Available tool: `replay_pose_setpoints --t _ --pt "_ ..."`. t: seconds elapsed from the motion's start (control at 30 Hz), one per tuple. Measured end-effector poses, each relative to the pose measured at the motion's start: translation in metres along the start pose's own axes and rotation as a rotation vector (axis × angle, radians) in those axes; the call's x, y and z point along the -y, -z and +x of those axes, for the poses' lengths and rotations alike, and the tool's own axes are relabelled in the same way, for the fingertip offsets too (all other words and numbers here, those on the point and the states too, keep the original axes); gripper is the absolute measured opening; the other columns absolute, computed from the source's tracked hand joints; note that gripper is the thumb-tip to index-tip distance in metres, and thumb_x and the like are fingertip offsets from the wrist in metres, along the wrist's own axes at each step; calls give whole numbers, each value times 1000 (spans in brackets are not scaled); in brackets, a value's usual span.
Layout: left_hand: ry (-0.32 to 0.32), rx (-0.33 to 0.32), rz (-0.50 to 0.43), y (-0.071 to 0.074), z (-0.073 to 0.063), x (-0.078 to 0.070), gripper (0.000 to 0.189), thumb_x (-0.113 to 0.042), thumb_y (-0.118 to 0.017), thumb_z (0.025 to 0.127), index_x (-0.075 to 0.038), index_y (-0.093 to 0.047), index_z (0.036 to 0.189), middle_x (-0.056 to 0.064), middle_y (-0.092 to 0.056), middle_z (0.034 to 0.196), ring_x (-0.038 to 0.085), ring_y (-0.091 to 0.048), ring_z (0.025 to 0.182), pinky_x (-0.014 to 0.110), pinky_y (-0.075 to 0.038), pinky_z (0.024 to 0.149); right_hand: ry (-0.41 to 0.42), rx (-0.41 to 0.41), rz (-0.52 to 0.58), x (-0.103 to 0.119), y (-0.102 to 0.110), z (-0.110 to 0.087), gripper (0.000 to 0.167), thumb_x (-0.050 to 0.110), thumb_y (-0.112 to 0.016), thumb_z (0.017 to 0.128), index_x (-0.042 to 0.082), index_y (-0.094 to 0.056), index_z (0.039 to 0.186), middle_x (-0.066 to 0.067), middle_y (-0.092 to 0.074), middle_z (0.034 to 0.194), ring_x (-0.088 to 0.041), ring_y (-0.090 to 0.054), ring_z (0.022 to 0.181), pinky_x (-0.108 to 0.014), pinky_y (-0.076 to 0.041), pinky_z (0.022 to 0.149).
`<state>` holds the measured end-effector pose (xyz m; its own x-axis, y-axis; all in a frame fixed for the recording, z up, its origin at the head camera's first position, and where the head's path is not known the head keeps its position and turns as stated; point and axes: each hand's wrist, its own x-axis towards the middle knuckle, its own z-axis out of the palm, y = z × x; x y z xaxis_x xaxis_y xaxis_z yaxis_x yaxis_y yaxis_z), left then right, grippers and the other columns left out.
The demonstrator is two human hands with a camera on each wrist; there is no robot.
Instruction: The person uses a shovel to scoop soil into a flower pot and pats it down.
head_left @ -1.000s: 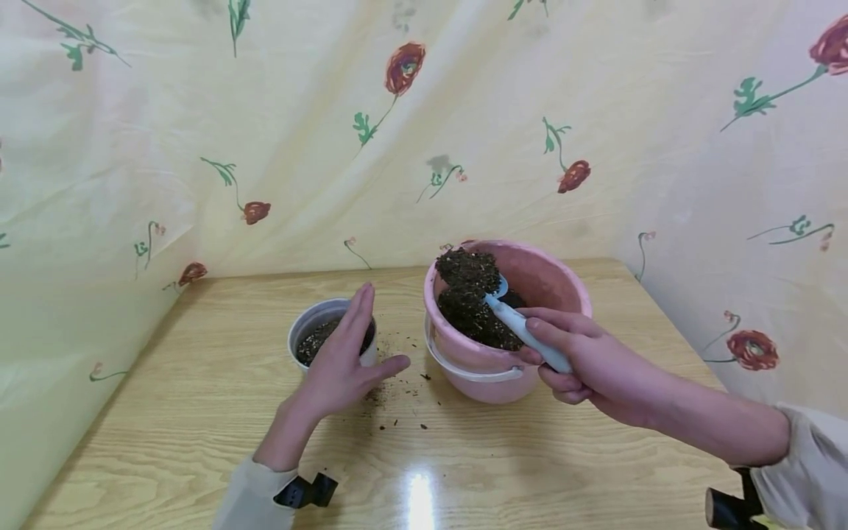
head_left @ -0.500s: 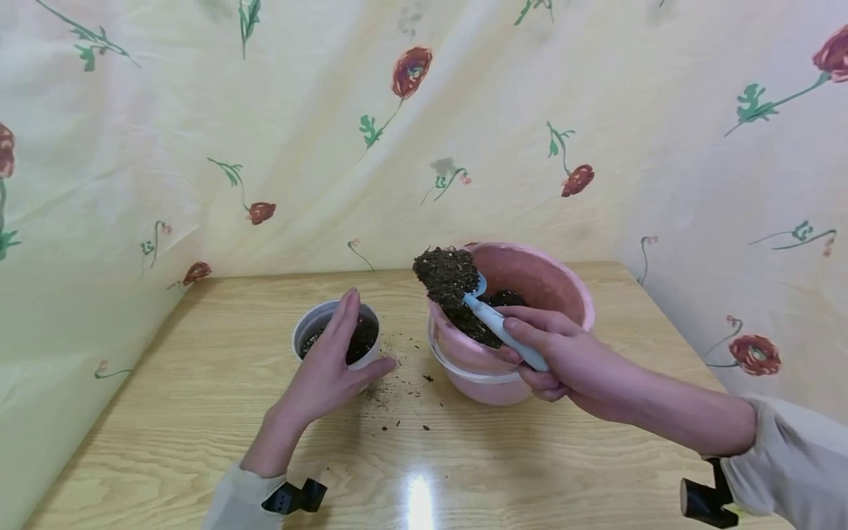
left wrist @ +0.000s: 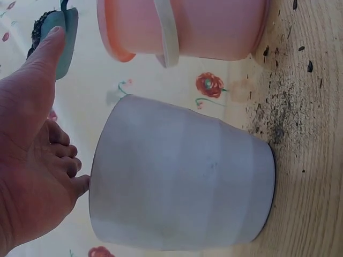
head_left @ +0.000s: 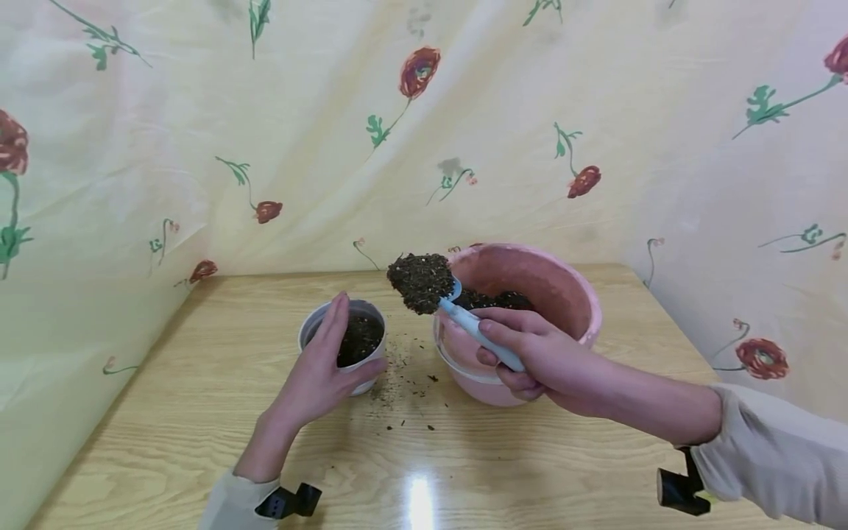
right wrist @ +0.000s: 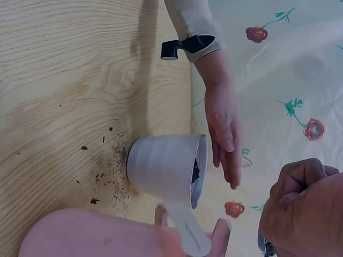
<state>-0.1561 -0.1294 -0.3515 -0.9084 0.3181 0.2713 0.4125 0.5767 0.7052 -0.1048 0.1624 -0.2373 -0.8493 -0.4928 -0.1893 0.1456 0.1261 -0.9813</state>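
Observation:
My right hand [head_left: 546, 357] grips the light blue handle of a small garden trowel [head_left: 480, 331], its blade heaped with dark potting soil [head_left: 420, 283]. The loaded blade hangs over the gap between a white plant pot [left wrist: 182, 176] and a pink bucket [head_left: 473, 379]. Over the pot's near side, my left hand [head_left: 316, 377] is spread with straight fingers. In the right wrist view this left hand [right wrist: 222, 120] lies just above the pot's rim; whether it touches is unclear. Dark soil [head_left: 361, 338] shows inside the pot. More soil sits in the bucket, partly hidden by the right hand and trowel.
Soil crumbs [head_left: 400, 368] lie scattered on the wooden table [head_left: 172, 412] between pot and bucket. The bucket has a white handle [left wrist: 167, 32] hanging down its side. A flowered cloth [head_left: 318, 132] rises behind the table and along both sides.
The loaded trowel has moved left, out from above the bucket and toward the pot. My left hand has shifted slightly left and nearer, staying by the pot.

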Motion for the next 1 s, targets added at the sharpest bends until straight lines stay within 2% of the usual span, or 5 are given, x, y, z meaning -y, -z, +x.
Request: replay_pose_setpoints --t 0.2,0.37,0.47,0.73,1.0 --pt "13 -10 3 1 -3 3 107 -52 -71 82 -26 4 155 -1 3 161 33 -13 145 59 -26 110 -6 41 -16 3 -8 8 26 25 -40 105 0 -44 112 -1 -41 76 -8 -20 44 -23 -16 41" --pt "12 -17 15 2 -5 5 108 -59 -67 81 -24 5 155 1 3 161 33 -12 145 58 -24 111 2 86 -19 2 -13 15 27 24 -37 106 -2 -40 100 -2 -38 73 -9 -18 44 -23 -15 40" --pt "8 -29 22 3 -6 7 108 -58 -68 81 -23 3 155 2 2 162 35 -14 144 59 -24 110 -8 88 -10 1 -16 19 26 24 -37 106 -1 -42 102 -3 -40 76 -9 -19 44 -23 -16 40" --pt "26 -24 18 6 -9 11 108 -59 -67 81 -22 3 155 -1 3 162 33 -13 145 57 -24 111 -79 75 77 -3 -23 30 28 19 -32 106 -1 -38 125 -2 -40 77 -6 -24 45 -19 -17 40" --pt "22 -50 26 7 -12 15 116 -56 -74 76 -20 4 155 -1 3 162 33 -13 145 57 -24 111 -100 39 27 -6 -34 40 41 18 -33 106 0 -30 142 -2 -41 78 -6 -23 48 -19 -17 43"
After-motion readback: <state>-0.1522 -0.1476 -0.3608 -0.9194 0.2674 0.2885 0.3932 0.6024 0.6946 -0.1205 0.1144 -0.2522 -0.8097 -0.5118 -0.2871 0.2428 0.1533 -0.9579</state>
